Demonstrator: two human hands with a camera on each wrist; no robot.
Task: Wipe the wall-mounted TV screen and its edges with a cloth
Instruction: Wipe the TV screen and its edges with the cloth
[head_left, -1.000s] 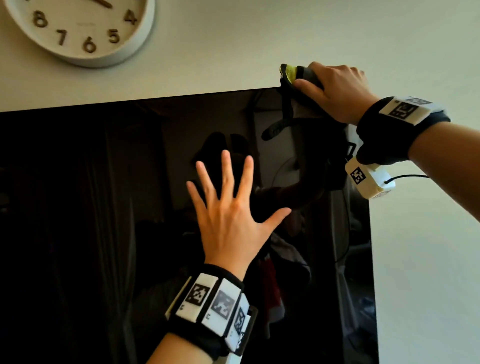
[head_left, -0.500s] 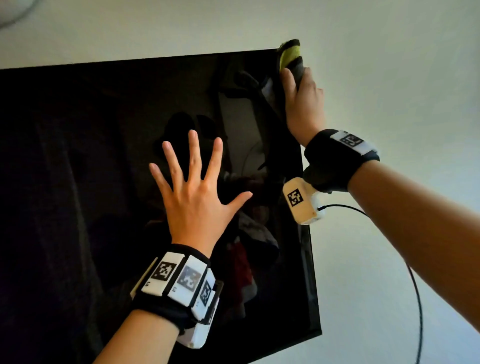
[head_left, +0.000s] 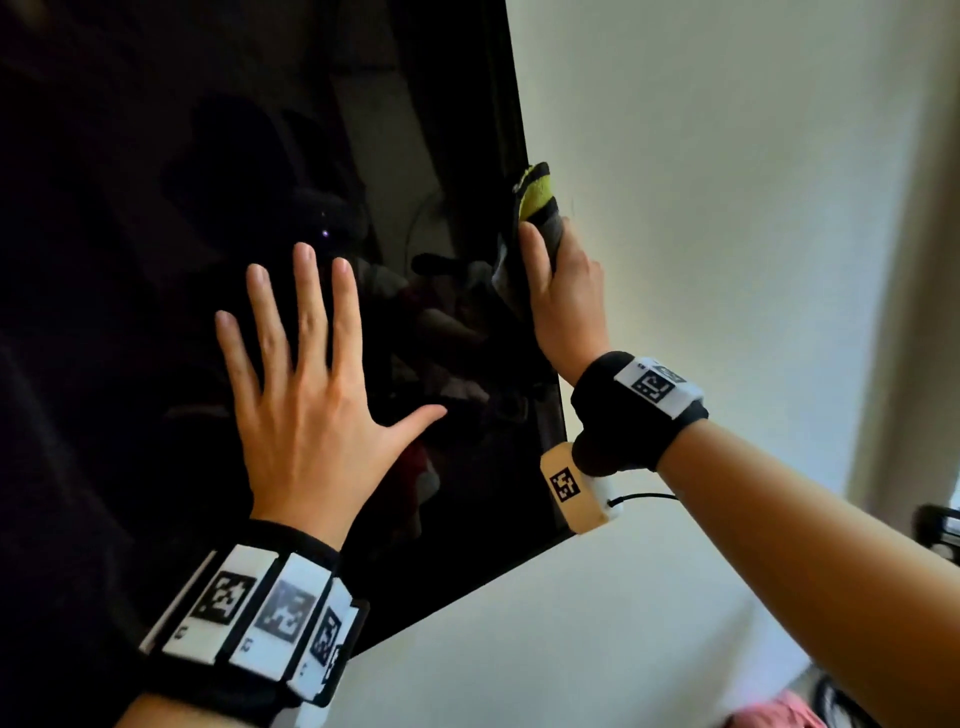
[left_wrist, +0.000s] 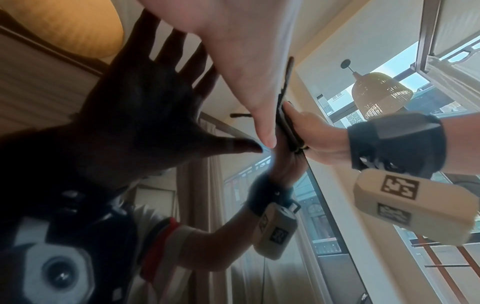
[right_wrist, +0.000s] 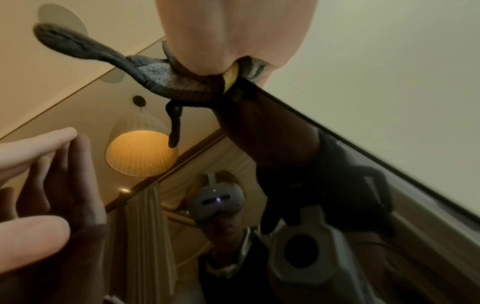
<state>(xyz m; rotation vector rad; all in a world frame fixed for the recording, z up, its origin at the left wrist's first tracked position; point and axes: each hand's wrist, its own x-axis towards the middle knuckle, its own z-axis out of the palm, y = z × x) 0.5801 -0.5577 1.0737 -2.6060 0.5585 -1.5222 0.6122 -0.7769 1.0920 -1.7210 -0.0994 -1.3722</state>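
The black TV screen (head_left: 156, 208) hangs on a pale wall and fills the left of the head view. My left hand (head_left: 306, 374) lies flat on the glass with fingers spread. My right hand (head_left: 561, 291) grips a grey and yellow-green cloth (head_left: 537, 195) wrapped over the TV's right edge, roughly halfway down it. In the right wrist view the cloth (right_wrist: 161, 78) bunches under my palm against the screen's edge (right_wrist: 363, 148), a loose tail hanging off it. In the left wrist view my right hand (left_wrist: 317, 133) clamps the cloth on the bezel, beside my left thumb.
Bare pale wall (head_left: 727, 260) runs right of and below the TV. The screen's lower right corner (head_left: 563, 530) sits by my right wrist camera. Something pink (head_left: 774, 714) lies low at the bottom right. The glass mirrors a lit hanging lamp (right_wrist: 141, 154).
My right hand has slid the cloth from the TV's top right corner down its right edge. The head view has swung down and right, losing the clock. My left hand stays flat on the glass.
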